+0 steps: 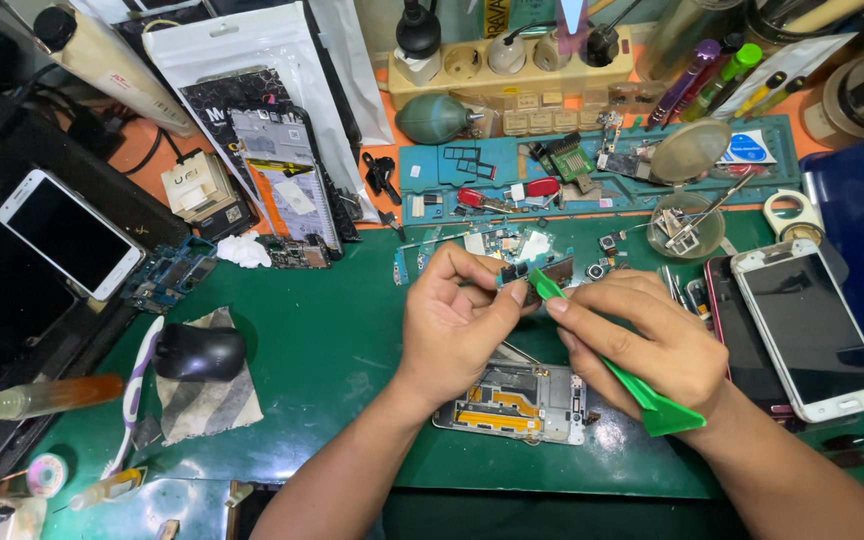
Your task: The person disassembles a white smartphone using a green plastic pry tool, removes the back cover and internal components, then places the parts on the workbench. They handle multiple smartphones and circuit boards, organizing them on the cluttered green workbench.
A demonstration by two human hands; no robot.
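Hiding small board [537, 270]: left hand [457, 320]

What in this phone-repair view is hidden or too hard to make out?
All in the head view:
- The small circuit board is mostly covered by the left hand fingers; its parts are too small to tell.
- The green pry tool is hidden mid-length by the right hand.
- The opened phone frame is partly hidden behind both wrists.
- The white phone covers most of another phone beneath it.
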